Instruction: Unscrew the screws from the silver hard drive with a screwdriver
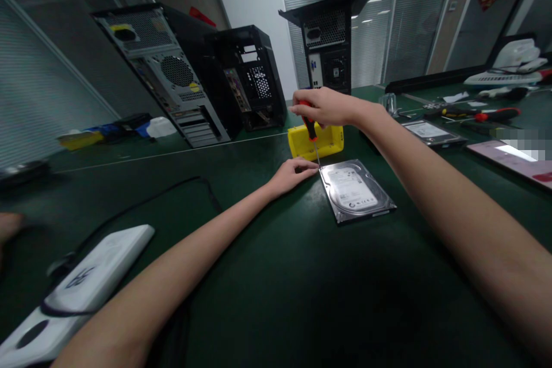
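A silver hard drive [351, 187] with a white label lies flat on the green work surface. My right hand [321, 106] is wrapped round the red and black handle of a screwdriver [310, 126]. The shaft points down, and its tip meets the drive's far left corner. At that same corner, my left hand [293, 175] rests on the surface with thumb and finger closed against the drive's edge. Whether a screw sits under the tip is too small to tell. Just behind the drive stands a yellow tray [302, 142], partly covered by the screwdriver.
Several black computer cases [254, 77] stand along the back. A second hard drive [431, 131], pliers [500, 114] and a pink-framed device [513, 160] lie right. A white power strip [92, 282] with a black cable lies left. Another person's hand [9, 225] shows at the left edge.
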{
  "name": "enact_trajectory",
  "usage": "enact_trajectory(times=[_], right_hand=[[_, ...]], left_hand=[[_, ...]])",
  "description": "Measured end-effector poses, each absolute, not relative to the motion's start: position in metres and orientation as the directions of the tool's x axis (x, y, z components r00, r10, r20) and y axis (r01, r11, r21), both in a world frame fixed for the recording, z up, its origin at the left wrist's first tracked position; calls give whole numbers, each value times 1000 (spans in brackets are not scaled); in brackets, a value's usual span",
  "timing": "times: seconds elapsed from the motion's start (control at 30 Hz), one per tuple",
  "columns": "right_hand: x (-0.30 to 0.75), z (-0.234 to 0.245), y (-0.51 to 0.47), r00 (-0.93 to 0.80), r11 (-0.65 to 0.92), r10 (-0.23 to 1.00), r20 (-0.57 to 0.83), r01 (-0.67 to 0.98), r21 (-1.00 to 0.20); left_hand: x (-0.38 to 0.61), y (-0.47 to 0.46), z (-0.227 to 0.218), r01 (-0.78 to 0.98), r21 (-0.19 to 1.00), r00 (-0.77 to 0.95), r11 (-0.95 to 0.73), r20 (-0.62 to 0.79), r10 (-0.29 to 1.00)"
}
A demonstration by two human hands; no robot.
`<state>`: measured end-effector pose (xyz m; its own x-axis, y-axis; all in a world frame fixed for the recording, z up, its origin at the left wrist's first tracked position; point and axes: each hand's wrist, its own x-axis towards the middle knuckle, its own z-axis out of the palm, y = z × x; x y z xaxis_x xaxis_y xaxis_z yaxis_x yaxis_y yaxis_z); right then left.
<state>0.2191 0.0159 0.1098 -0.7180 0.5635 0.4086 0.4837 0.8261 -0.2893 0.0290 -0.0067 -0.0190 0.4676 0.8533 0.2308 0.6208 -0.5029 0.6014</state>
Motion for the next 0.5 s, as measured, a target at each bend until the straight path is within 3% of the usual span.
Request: enact_trajectory(times=[0.27,0.5], right_hand=[[218,110,17,-704,792,601,378,461,-400],[220,106,20,-699,839,540,468,488,-239]], left_hand=[[29,-7,-19,622,598,466,-506,236,853],[29,-7,-19,634,588,463,-503,232,855]])
